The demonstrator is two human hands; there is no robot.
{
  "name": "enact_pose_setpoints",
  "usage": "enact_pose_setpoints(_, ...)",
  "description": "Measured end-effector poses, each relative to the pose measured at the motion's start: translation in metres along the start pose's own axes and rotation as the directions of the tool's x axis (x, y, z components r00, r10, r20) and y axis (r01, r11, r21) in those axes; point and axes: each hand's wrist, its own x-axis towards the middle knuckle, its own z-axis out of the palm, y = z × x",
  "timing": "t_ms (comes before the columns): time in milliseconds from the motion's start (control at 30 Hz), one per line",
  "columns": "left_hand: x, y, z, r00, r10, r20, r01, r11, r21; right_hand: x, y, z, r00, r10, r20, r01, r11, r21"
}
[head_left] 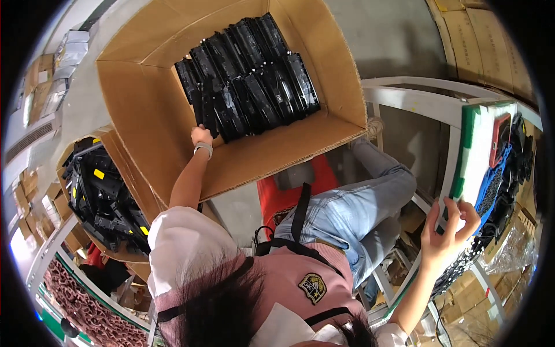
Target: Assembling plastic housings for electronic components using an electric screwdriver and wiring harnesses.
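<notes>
My left hand [201, 136] reaches into a large open cardboard box [147, 110], its fingers closed round the near end of a long black plastic part [208, 107]. That part lies at the left end of rows of similar black parts [254, 72], packed side by side and slightly tilted. Over on the right, my right hand [451, 226] is raised by the edge of a white and green work table [471, 150]. Its fingers are bent and apart, with nothing visible between them.
A second box at left holds jumbled black parts [107, 194] with yellow tags. On the table are a red-framed object [500, 139], blue cloth [491, 179] and black pieces. A red stool [269, 194] stands under me. Brown cartons [480, 43] are stacked at upper right.
</notes>
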Motion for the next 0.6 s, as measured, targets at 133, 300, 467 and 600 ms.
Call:
enact_pose_setpoints(133,0.008,-0.04,0.03,0.997,-0.039,-0.069,0.048,0.989,0.141,-0.002,0.009,0.008,0.997,-0.055,-0.057,0.058,0.997,0.044)
enact_pose_setpoints(300,-0.009,-0.053,0.052,0.987,-0.129,0.091,0.094,0.943,0.319,-0.002,0.01,0.011,0.991,-0.102,-0.092,0.102,0.995,-0.009)
enact_pose_setpoints(467,0.011,-0.035,0.092,0.946,-0.324,0.029,0.319,0.941,0.115,-0.004,0.014,0.011,0.985,-0.125,-0.116,0.121,0.992,-0.042)
enact_pose_setpoints(600,-0.015,-0.021,0.13,0.77,-0.093,0.631,-0.083,0.966,0.244,-0.008,0.009,0.015,0.988,-0.118,-0.097,0.106,0.987,-0.118)
